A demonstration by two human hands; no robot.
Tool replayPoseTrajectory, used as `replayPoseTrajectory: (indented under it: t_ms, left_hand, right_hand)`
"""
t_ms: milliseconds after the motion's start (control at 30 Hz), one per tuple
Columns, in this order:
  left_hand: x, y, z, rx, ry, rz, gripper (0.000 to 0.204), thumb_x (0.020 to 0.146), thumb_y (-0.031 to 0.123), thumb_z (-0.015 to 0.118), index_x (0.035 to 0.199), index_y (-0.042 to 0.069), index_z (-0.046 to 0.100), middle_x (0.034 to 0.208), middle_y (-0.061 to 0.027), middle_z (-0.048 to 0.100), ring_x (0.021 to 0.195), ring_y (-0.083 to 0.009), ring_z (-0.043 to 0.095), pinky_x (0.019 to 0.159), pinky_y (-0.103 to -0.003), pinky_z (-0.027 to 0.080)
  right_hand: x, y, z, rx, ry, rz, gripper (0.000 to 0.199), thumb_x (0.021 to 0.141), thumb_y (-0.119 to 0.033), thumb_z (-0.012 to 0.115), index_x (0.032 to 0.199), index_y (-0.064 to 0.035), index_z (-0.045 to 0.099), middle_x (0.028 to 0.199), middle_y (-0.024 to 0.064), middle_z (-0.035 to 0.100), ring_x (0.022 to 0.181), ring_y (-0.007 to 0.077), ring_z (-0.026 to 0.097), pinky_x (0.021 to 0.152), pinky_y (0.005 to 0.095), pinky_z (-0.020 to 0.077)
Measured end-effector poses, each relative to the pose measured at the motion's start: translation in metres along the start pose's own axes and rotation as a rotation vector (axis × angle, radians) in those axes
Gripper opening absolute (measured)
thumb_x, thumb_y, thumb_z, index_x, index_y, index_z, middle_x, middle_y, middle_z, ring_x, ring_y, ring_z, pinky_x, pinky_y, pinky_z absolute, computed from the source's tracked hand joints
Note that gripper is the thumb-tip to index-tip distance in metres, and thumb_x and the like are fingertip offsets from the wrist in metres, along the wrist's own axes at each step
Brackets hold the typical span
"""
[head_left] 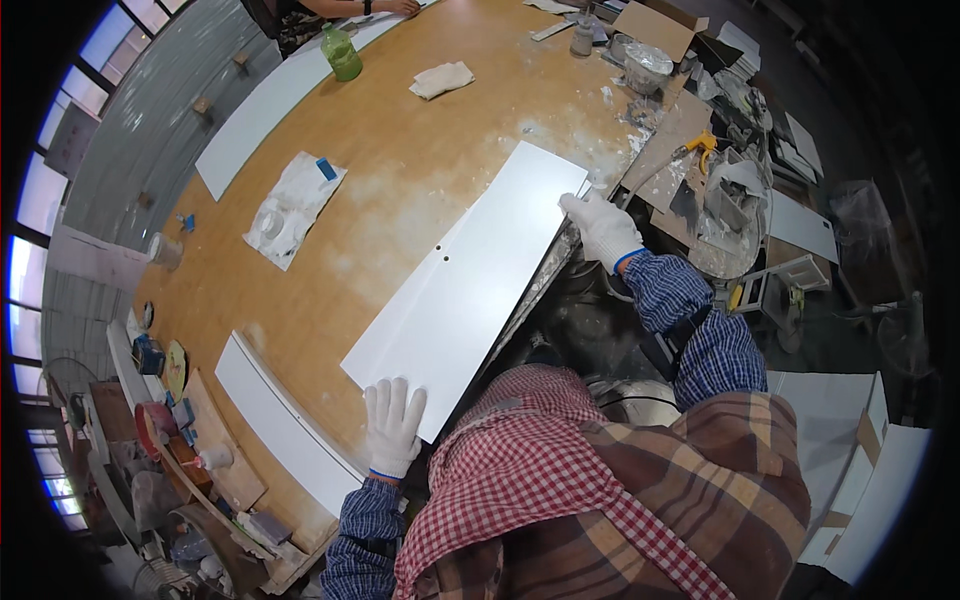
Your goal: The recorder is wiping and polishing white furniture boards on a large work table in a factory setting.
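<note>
A long white panel (pixel 490 270) lies slantwise across the near edge of the table, with a second white sheet edge (pixel 385 335) showing beneath its left side. My right hand (pixel 606 232), in a white knit glove, is closed on the panel's far right corner. At the near left end, my left hand (pixel 394 428), gloved alike, lies with its fingers stretched flat against the panel; its thumb side is hard to make out. Two small dark dots (pixel 443 253) show by the panel's left edge.
On the wooden table (pixel 400 190) are a white cloth with a blue block (pixel 326 169), a green bottle (pixel 342 53) and another white panel (pixel 285 420). Clutter and a yellow air gun (pixel 702 145) crowd the right. A co-worker's arm (pixel 345 8) shows at the far edge.
</note>
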State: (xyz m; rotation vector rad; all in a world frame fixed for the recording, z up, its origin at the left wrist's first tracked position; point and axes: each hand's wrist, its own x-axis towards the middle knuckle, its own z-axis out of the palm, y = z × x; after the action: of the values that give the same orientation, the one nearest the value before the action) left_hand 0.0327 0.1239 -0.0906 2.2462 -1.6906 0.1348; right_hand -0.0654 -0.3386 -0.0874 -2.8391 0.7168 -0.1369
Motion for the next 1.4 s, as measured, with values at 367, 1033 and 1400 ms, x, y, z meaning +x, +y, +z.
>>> replayPoseTrajectory:
  t_ms: [367,1033,1400]
  left_hand:
    - [-0.006,0.001,0.003,0.016,0.014,-0.014,0.05,0.065,0.004,0.064,0.115,0.0,0.061,0.118,-0.0249,0.054,0.103,-0.0454,0.052,0.086,-0.056,0.041]
    - [-0.003,-0.002,0.003,-0.011,0.002,-0.043,0.051,0.064,0.003,0.064,0.115,0.001,0.061,0.117,-0.0242,0.054,0.103,-0.0445,0.052,0.082,-0.055,0.04]
    - [-0.014,-0.004,0.009,-0.014,0.003,-0.047,0.053,0.065,0.006,0.063,0.117,0.001,0.062,0.123,-0.0259,0.055,0.109,-0.0477,0.052,0.09,-0.059,0.041]
  right_hand:
    - [-0.003,-0.021,-0.003,-0.068,-0.072,-0.091,0.043,0.074,0.0,0.072,0.113,-0.0119,0.058,0.107,0.0188,0.062,0.099,0.0421,0.067,0.083,0.0509,0.0555]
    - [-0.015,-0.044,-0.005,-0.033,-0.196,-0.196,0.046,0.075,0.0,0.072,0.116,-0.0104,0.053,0.106,0.0188,0.062,0.096,0.0419,0.068,0.079,0.0502,0.0563]
    - [-0.003,-0.003,-0.011,-0.044,-0.105,-0.111,0.043,0.082,-0.002,0.063,0.122,-0.0159,0.053,0.103,0.0195,0.062,0.099,0.0427,0.066,0.082,0.0505,0.0541]
